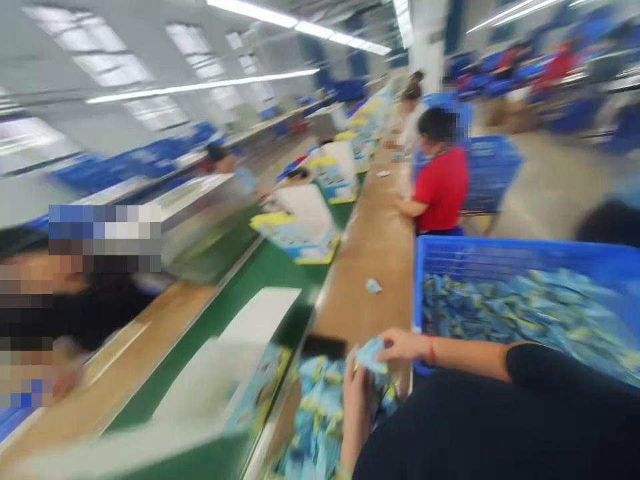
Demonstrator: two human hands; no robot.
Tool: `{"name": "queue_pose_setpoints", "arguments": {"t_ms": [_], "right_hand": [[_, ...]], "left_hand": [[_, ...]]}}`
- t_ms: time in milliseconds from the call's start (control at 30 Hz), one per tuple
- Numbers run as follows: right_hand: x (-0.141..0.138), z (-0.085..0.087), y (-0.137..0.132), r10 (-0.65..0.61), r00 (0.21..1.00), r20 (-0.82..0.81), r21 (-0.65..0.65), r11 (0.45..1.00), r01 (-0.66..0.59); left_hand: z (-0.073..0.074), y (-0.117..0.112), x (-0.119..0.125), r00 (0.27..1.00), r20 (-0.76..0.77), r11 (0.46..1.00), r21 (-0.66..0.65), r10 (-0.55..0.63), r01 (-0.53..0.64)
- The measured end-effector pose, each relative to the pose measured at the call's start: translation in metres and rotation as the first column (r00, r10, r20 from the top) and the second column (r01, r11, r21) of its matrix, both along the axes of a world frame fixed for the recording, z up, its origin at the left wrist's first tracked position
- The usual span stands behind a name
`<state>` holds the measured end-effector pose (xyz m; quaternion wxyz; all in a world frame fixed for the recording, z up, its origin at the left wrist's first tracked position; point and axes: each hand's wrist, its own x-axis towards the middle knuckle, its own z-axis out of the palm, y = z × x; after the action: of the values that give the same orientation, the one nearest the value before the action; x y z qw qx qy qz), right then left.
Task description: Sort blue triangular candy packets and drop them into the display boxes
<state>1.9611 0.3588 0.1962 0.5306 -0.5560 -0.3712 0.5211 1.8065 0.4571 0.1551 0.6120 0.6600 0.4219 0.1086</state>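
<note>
Left of the blue basket (525, 244), the right hand (403, 345) pinches a packet (371, 355) — best lightly, I think; left hand (356, 381) touches it, grip unclear.

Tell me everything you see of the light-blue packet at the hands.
The packet is light blue with paler patches, crumpled-looking, perhaps thin plastic film; blur hides any print or seams. It tilts in the right hand's fingers, with the left hand apparently touching its near side, by a pile of blue-and-yellow packets.
</note>
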Motion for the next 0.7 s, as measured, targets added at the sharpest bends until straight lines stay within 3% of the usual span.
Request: {"name": "queue_pose_setpoints", "arguments": {"t_ms": [100,167,233,333,400,467,533,600,700], "right_hand": [[0.014,-0.006,-0.009,0.086,0.996,0.03,0.0,0.996,-0.086],[0.019,-0.009,-0.009,0.082,0.994,0.069,-0.015,0.997,-0.081],[0.022,-0.012,-0.007,0.062,0.994,0.095,-0.029,0.998,-0.059],[0.026,-0.016,0.001,-0.012,0.996,0.087,-0.057,0.998,0.017],[0.028,-0.018,0.006,-0.042,0.996,0.08,-0.088,0.995,0.049],[0.032,-0.019,0.009,-0.034,0.995,0.092,-0.113,0.993,0.045],[0.034,-0.019,0.009,-0.02,0.994,0.109,-0.128,0.991,0.034],[0.035,-0.018,0.007,-0.027,0.994,0.104,-0.142,0.989,0.041],[0.036,-0.02,0.005,-0.076,0.993,0.09,-0.157,0.984,0.09]], "left_hand": [[-0.001,-0.016,-0.01,0.96,0.16,0.946,-0.269,0.228,-0.18],[0.002,-0.018,-0.005,0.95,0.168,0.925,-0.325,0.262,-0.198],[0.008,-0.012,-0.003,0.957,0.195,0.941,-0.303,0.213,-0.148],[0.022,0.016,-0.01,0.973,0.181,0.988,-0.087,0.143,-0.129],[0.035,0.049,-0.024,0.977,0.082,0.964,0.163,0.197,-0.209],[0.049,0.087,-0.043,0.934,-0.054,0.852,0.431,0.354,-0.298],[0.06,0.122,-0.063,0.828,-0.154,0.712,0.608,0.539,-0.351],[0.064,0.142,-0.082,0.742,-0.259,0.675,0.659,0.618,-0.332],[0.053,0.136,-0.103,0.709,-0.367,0.7,0.67,0.602,-0.247]]}}
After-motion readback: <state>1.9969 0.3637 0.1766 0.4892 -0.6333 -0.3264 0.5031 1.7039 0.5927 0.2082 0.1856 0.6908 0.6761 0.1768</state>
